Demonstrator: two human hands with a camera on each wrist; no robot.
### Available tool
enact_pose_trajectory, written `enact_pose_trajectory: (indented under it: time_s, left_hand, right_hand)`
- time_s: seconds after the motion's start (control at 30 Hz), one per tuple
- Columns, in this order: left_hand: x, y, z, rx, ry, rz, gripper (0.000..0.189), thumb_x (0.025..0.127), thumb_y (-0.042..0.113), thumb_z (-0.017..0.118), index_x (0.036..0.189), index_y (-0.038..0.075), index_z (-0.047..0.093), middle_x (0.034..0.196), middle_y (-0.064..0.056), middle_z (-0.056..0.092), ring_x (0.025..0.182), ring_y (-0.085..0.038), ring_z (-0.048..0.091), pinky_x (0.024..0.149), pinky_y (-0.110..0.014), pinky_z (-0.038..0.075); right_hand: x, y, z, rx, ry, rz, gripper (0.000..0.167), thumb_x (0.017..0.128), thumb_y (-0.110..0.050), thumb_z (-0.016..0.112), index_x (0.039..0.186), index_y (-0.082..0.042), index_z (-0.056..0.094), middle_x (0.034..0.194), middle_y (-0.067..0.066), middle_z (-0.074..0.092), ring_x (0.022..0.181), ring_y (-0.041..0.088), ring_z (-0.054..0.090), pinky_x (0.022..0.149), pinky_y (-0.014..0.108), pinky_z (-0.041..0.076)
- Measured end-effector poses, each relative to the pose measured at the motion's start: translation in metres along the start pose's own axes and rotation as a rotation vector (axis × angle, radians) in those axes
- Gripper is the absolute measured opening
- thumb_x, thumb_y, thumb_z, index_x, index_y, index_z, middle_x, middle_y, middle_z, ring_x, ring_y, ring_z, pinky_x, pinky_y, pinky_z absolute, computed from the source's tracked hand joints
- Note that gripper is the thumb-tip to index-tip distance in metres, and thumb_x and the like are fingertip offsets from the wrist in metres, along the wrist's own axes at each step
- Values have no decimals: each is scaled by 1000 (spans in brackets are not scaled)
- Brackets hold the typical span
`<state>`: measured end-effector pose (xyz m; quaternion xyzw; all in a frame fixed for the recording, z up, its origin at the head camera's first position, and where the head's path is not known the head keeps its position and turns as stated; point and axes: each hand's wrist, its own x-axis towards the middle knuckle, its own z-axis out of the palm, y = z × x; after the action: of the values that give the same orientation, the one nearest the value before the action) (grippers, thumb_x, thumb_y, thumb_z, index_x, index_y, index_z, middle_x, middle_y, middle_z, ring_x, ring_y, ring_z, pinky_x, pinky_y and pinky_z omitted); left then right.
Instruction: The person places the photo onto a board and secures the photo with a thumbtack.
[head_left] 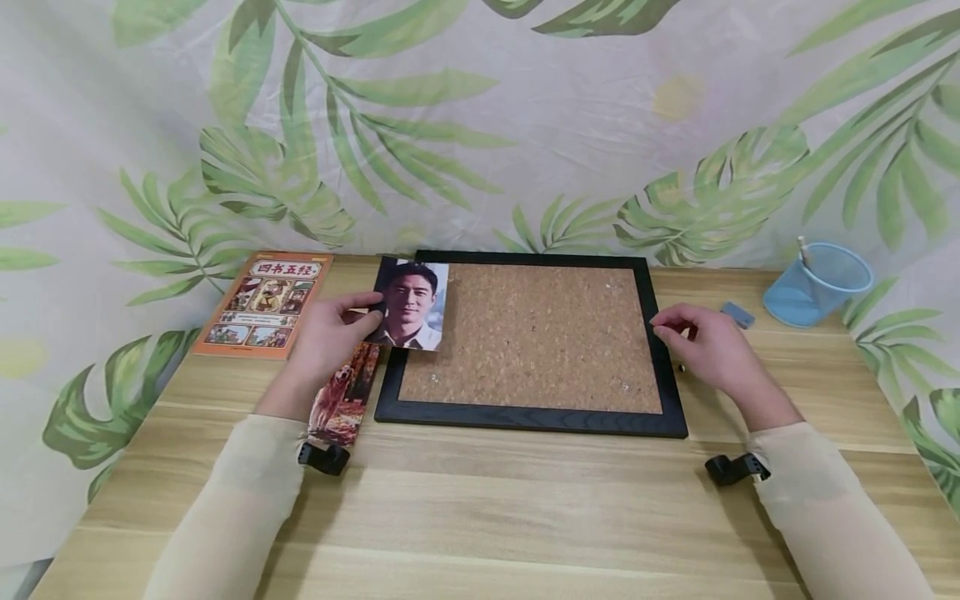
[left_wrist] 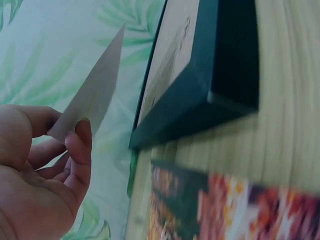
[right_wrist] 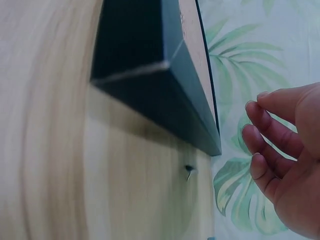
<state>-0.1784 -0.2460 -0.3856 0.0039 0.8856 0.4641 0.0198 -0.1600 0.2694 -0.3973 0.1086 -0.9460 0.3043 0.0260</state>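
In my left hand I pinch a portrait photo by its left edge, thumb on one side and fingers on the other. It hangs over the left part of a cork board with a black frame. Seen from the left wrist, the photo's pale back is tilted, apart from the board. At the board's right edge my right hand hovers, fingers loosely bent, thumb tip near the index tip; nothing shows between them. Small clear pins sit near the cork's corners.
A picture of a dog among autumn leaves lies left of the board. Farther left is an orange book. On the right stand a blue mesh cup and a small blue eraser-like block. A small pin-like object lies beside the frame.
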Motion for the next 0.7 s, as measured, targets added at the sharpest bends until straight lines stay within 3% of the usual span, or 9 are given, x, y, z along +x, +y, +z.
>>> enact_pose_trajectory:
  time_s: [0.1,0.3,0.53,0.7]
  left_hand:
    - [-1,4,10,-14,-31,16,42,106,13,65,147,1,65,115,-25,72,71,-8,56,56,-24,45]
    - [-2,13,29,-21,-81,17,44,104,12,69,147,2,66,120,-23,73,78,-12,59,61,-24,46]
    - [1,18,51,11,-111,37,45,103,10,71,147,1,65,107,-19,72,86,-19,60,62,-24,45]
    - [3,21,63,-14,-152,15,49,103,10,72,150,2,62,114,-21,71,90,-23,62,62,-23,45]
  right_hand:
    - [3,-4,3,11,-14,3,21,109,-17,66,120,-3,76,100,13,76,78,23,54,64,30,45]
    - [10,-13,9,22,-25,-14,20,108,-14,66,121,-2,76,100,14,76,78,25,55,64,30,45]
    - [15,-23,16,39,-66,-15,21,109,-13,64,121,-1,76,105,16,75,86,25,60,72,32,49]
    - [19,-29,22,50,-73,-35,19,109,-12,64,120,-2,76,104,16,74,85,25,59,72,33,49]
